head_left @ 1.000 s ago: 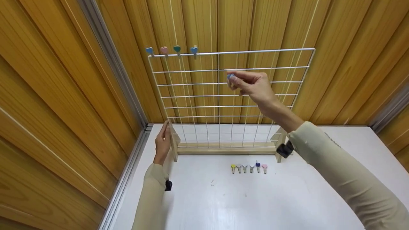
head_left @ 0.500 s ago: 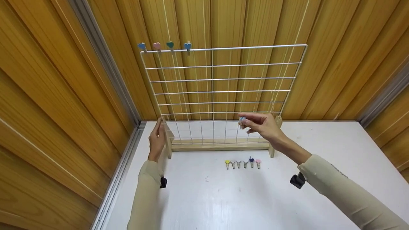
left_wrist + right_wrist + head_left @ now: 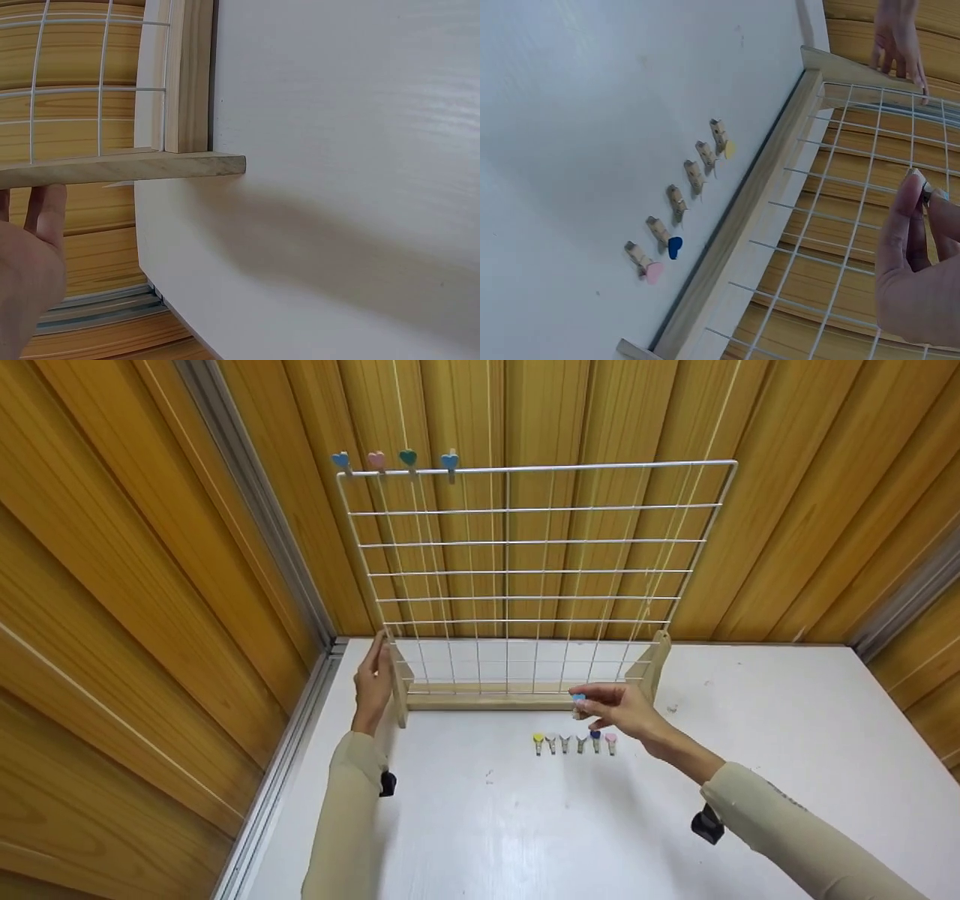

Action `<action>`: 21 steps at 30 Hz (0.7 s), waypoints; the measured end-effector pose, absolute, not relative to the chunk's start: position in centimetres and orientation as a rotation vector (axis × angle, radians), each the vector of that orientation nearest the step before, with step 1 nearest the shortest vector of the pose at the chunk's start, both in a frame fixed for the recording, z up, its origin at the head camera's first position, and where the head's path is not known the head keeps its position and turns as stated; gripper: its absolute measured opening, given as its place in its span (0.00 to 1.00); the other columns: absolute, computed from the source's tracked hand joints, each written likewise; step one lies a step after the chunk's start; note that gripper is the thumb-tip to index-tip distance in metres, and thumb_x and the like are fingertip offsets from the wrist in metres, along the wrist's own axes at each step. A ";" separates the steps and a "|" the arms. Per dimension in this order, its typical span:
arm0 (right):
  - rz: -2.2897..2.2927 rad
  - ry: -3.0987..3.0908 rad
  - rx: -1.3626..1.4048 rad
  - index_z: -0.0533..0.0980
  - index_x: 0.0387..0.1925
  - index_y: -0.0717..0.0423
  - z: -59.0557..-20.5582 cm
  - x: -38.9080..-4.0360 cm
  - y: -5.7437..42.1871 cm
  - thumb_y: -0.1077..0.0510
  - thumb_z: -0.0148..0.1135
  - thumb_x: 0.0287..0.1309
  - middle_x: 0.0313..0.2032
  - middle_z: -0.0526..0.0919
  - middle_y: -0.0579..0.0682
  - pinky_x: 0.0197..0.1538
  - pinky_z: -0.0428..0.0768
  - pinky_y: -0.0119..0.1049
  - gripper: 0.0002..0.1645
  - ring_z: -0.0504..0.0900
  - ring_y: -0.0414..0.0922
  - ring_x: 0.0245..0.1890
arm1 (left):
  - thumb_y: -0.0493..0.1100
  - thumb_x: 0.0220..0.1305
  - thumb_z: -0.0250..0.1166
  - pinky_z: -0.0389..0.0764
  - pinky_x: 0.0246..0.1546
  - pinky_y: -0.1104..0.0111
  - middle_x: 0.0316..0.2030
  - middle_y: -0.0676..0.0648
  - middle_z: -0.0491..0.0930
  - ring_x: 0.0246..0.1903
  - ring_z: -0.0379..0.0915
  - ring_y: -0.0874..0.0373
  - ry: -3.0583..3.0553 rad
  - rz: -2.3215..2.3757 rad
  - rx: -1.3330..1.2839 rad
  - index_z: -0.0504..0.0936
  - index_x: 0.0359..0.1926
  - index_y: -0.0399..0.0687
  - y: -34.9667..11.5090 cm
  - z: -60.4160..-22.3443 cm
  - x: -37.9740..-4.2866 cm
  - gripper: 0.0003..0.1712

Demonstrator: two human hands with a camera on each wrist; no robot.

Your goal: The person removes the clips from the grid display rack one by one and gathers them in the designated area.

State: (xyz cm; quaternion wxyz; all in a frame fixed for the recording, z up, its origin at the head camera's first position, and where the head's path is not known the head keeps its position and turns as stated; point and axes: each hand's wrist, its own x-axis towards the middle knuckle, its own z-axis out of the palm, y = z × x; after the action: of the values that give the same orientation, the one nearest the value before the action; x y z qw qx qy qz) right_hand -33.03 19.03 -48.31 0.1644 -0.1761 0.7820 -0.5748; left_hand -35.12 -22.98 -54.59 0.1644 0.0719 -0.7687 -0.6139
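Observation:
My right hand [image 3: 634, 714] pinches a small wooden clothespin with a blue heart [image 3: 578, 699] between thumb and fingertips. It hovers in front of the stand's lower bar, just above a row of clothespins; the right wrist view shows little of the held one. My left hand [image 3: 373, 682] touches the outer face of the stand's left wooden side piece [image 3: 127, 169], its fingers nearly straight. The white wire grid [image 3: 508, 541] stands upright in this stand. Along its top wire sit clothespins with a blue heart [image 3: 341, 460], a pink heart [image 3: 376, 459], a green heart [image 3: 408, 457] and another blue heart [image 3: 450, 462].
On the white table [image 3: 480, 825] lies a row of several clothespins, from one with a yellow heart [image 3: 538, 739] through a dark blue one [image 3: 675, 247] to a pink one [image 3: 654, 272]. Wood-patterned panels [image 3: 547, 420] rise behind the grid. A metal rail [image 3: 289, 750] runs along the left edge.
My right hand has come down from in front of the grid's upper part to near the stand's base, still pinching the blue heart clothespin. My left hand has stayed at the side piece.

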 end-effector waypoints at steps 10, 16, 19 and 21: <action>-1.659 2.149 -0.400 0.77 0.59 0.74 -53.4 -33.1 18.4 0.63 0.65 0.68 0.41 0.91 0.56 0.41 0.88 0.30 0.23 0.89 0.36 0.35 | 0.54 0.84 0.43 0.57 0.79 0.51 0.79 0.49 0.57 0.79 0.52 0.47 -2.201 -1.731 0.206 0.56 0.81 0.60 -22.9 -54.7 -35.1 0.30; -1.663 2.090 -0.377 0.75 0.59 0.79 -56.4 -33.0 17.2 0.64 0.65 0.67 0.42 0.90 0.61 0.41 0.88 0.30 0.24 0.90 0.38 0.35 | 0.55 0.84 0.42 0.57 0.79 0.50 0.80 0.48 0.56 0.79 0.51 0.46 -2.203 -1.749 0.215 0.55 0.81 0.58 -22.8 -54.6 -35.1 0.31; -1.663 2.063 -0.378 0.75 0.57 0.79 -57.7 -32.8 16.2 0.65 0.66 0.66 0.42 0.90 0.61 0.41 0.89 0.33 0.24 0.89 0.39 0.35 | 0.54 0.84 0.42 0.57 0.79 0.51 0.80 0.48 0.56 0.79 0.52 0.47 -2.195 -1.750 0.227 0.55 0.81 0.57 -22.8 -54.5 -35.1 0.30; -1.668 2.049 -0.380 0.76 0.55 0.79 -58.4 -32.6 15.7 0.66 0.66 0.66 0.41 0.89 0.61 0.42 0.89 0.34 0.22 0.89 0.39 0.35 | 0.53 0.84 0.43 0.57 0.79 0.51 0.79 0.47 0.57 0.79 0.53 0.47 -2.178 -1.748 0.227 0.56 0.81 0.57 -22.7 -54.4 -35.3 0.30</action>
State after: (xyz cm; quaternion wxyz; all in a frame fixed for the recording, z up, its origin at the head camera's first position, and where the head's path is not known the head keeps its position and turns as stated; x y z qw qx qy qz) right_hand -32.60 15.69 -58.43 0.2340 -0.1386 0.7462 -0.6076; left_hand -35.28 -22.74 -54.42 0.1692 0.0797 -0.7662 -0.6148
